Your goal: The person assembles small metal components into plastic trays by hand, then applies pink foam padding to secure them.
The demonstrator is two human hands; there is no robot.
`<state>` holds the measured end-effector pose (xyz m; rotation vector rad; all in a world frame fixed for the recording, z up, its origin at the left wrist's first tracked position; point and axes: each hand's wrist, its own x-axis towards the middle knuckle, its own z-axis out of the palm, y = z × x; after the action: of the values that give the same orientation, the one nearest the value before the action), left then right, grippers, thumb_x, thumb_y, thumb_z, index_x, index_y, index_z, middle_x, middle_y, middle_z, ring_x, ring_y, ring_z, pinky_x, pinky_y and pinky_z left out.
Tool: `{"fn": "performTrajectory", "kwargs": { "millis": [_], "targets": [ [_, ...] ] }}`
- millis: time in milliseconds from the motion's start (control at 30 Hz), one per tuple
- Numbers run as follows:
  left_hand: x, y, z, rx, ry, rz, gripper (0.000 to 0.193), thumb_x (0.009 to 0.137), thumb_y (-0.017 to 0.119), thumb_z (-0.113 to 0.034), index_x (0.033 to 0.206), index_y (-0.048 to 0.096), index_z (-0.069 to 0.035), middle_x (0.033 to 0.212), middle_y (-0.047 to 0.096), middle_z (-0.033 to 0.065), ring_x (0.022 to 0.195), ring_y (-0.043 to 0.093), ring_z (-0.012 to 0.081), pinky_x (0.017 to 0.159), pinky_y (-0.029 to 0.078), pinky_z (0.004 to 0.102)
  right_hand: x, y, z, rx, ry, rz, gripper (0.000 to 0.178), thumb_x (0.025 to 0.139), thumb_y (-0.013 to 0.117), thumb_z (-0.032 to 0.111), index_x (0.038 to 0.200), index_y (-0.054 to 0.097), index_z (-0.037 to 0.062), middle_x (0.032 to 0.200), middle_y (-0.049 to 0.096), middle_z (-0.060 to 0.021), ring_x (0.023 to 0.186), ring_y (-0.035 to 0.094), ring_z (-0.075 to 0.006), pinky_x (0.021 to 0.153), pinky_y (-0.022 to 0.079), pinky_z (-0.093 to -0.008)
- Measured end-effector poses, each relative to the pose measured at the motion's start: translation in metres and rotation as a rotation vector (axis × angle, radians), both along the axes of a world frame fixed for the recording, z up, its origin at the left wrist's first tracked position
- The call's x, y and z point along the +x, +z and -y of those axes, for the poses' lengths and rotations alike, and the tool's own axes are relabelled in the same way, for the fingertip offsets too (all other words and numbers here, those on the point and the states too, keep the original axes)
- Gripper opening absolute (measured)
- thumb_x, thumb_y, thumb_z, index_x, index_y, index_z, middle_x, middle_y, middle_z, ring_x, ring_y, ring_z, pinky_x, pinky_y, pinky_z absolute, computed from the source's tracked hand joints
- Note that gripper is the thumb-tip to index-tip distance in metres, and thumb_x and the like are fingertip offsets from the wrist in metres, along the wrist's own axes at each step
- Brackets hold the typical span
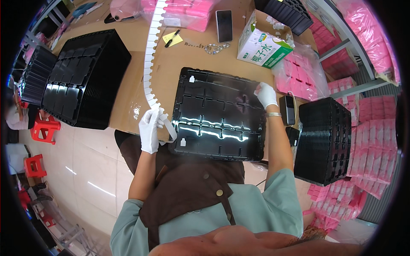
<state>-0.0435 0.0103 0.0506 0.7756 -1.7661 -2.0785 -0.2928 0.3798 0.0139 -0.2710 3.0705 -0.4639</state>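
Note:
In front of me lies a black plastic tray [213,112] with shallow compartments. Two small white labels [183,142] are on its left side, one near the far corner and one near the front. My left hand [150,128], in a white glove, is closed on a long strip of white labels [150,55] that comes down from the far edge. The strip's loose tail [171,127] hangs beside the tray's left edge. My right hand [266,94], also gloved, is at the tray's far right corner with its fingers pinched together; anything between them is too small to make out.
Tall stacks of black trays stand at the left [85,79] and right [324,141]. On the cardboard-covered table are a phone [224,26], a marker [172,38], a bead bracelet [217,48], a green-white carton [262,40] and a power bank [287,110]. Pink bagged packs [299,74] surround the right side.

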Motion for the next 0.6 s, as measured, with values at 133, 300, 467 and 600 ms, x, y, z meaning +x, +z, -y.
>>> {"fn": "performTrajectory", "kwargs": {
  "millis": [133, 300, 467, 600],
  "targets": [
    [0.001, -0.002, 0.001, 0.007, -0.009, -0.002, 0.027, 0.097, 0.055, -0.025, 0.097, 0.066, -0.001, 0.078, 0.063, 0.0007, 0.062, 0.048, 0.0026, 0.058, 0.037, 0.0179, 0.008, -0.008, 0.012, 0.092, -0.057, -0.193, 0.008, 0.075, 0.065, 0.005, 0.083, 0.064, 0.0056, 0.079, 0.066, -0.0182, 0.080, 0.066, -0.0339, 0.070, 0.052, -0.0390],
    [0.001, -0.003, 0.002, -0.003, -0.011, 0.020, 0.026, 0.097, 0.055, -0.025, 0.097, 0.066, -0.001, 0.080, 0.065, 0.0021, 0.062, 0.049, 0.0026, 0.058, 0.038, 0.0178, -0.010, -0.022, -0.020, -0.319, -0.103, 0.020, 0.005, 0.079, 0.060, 0.004, 0.075, 0.063, 0.0050, 0.075, 0.066, -0.0137, 0.071, 0.065, -0.0252, 0.065, 0.049, -0.0360],
    [-0.003, -0.003, 0.023, -0.186, -0.083, 0.104, 0.024, 0.096, 0.056, -0.021, 0.100, 0.066, 0.000, 0.084, 0.066, 0.0037, 0.067, 0.055, 0.0040, 0.059, 0.043, 0.0188, -0.016, -0.012, -0.008, -0.698, -0.060, 0.125, 0.006, 0.081, 0.058, -0.001, 0.076, 0.060, 0.0012, 0.068, 0.063, -0.0065, 0.064, 0.057, -0.0129, 0.061, 0.047, -0.0292],
    [-0.026, -0.030, 0.044, -0.272, -0.093, 0.015, 0.025, 0.094, 0.060, -0.015, 0.110, 0.064, 0.003, 0.091, 0.068, 0.0055, 0.083, 0.063, 0.0083, 0.074, 0.051, 0.0229, 0.031, 0.032, 0.115, -0.695, 0.093, 0.155, 0.012, 0.080, 0.053, -0.004, 0.083, 0.063, 0.0020, 0.072, 0.063, -0.0086, 0.069, 0.061, -0.0165, 0.067, 0.050, -0.0292]
  ]
}}
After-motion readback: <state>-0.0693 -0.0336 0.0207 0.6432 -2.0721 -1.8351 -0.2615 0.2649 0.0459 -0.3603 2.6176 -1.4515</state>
